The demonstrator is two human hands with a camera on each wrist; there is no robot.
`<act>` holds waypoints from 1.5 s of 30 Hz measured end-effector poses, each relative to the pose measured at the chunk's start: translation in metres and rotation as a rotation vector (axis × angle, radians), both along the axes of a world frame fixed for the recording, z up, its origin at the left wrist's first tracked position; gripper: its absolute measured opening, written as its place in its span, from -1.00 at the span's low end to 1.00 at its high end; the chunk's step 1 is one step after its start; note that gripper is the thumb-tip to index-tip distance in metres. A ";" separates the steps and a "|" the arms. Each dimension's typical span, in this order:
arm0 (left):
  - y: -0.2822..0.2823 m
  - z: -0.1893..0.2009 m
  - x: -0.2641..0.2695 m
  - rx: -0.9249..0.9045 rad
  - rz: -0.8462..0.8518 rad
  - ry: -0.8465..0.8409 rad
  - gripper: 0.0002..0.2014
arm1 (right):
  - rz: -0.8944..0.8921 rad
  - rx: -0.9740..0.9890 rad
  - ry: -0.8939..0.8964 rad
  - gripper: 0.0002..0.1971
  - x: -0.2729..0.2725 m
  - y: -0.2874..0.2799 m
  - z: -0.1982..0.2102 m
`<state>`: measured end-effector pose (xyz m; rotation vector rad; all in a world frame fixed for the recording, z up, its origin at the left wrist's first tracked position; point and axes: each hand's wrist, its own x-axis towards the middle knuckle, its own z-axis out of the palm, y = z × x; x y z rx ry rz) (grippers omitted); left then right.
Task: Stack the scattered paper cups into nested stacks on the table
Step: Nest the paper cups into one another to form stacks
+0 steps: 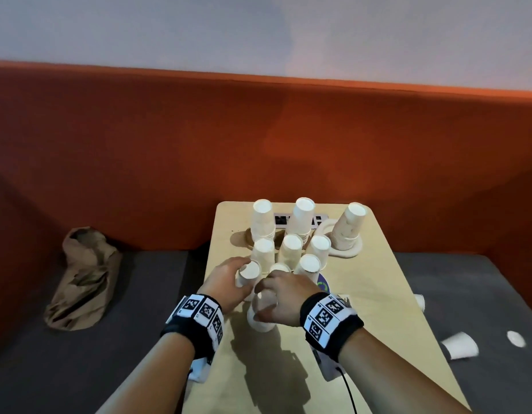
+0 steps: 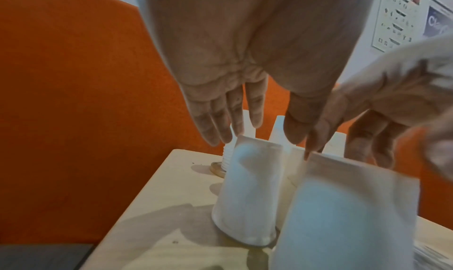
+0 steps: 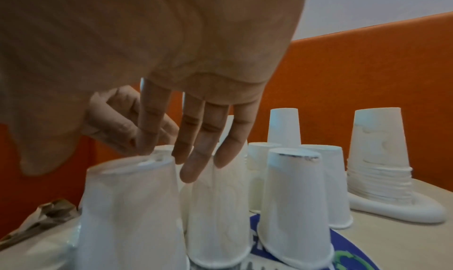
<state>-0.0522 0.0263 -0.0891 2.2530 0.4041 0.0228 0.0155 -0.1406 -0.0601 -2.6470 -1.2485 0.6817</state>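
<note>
Head view: on a pale wooden table (image 1: 387,294) stand many upside-down white paper cups, with three taller nested stacks (image 1: 302,218) at its far edge and single cups nearer. The left hand (image 1: 226,283) has loosely spread fingers over a cup (image 1: 247,274) at the table's near-left, seemingly not gripping it. The right hand (image 1: 281,297), just beside it, reaches over another cup (image 1: 260,316) nearer the table's front, fingers extended downward; whether it grips is unclear.
</note>
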 end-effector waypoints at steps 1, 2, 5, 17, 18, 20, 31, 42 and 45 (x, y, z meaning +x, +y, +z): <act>-0.001 0.000 0.001 -0.007 0.006 -0.006 -0.56 | 0.010 -0.013 0.009 -0.45 -0.001 -0.002 0.000; -0.002 -0.001 0.003 -0.008 0.004 -0.009 -0.57 | 0.015 -0.016 0.012 -0.43 -0.002 -0.004 -0.001; -0.006 -0.002 0.006 -0.004 -0.010 0.000 -0.63 | 0.021 0.006 0.010 -0.46 -0.003 -0.006 -0.003; -0.004 -0.024 -0.008 -0.022 0.047 0.027 -0.46 | -0.067 0.102 -0.014 -0.38 -0.020 -0.013 -0.029; -0.003 -0.024 -0.009 -0.012 0.045 0.034 -0.46 | -0.088 0.103 0.003 -0.37 -0.022 -0.014 -0.031; -0.001 -0.026 -0.009 0.016 0.048 0.053 -0.44 | -0.133 0.096 0.039 -0.35 -0.024 -0.016 -0.035; 0.029 -0.002 -0.010 -0.058 0.238 -0.048 -0.51 | -0.386 0.395 0.248 -0.38 -0.011 -0.018 -0.010; 0.029 0.100 -0.011 -0.456 0.347 -0.502 -0.73 | -0.611 1.221 0.406 -0.53 0.017 -0.018 0.054; 0.020 0.122 -0.014 -0.560 0.289 -0.576 -0.77 | -0.535 1.175 0.348 -0.51 0.013 -0.015 0.059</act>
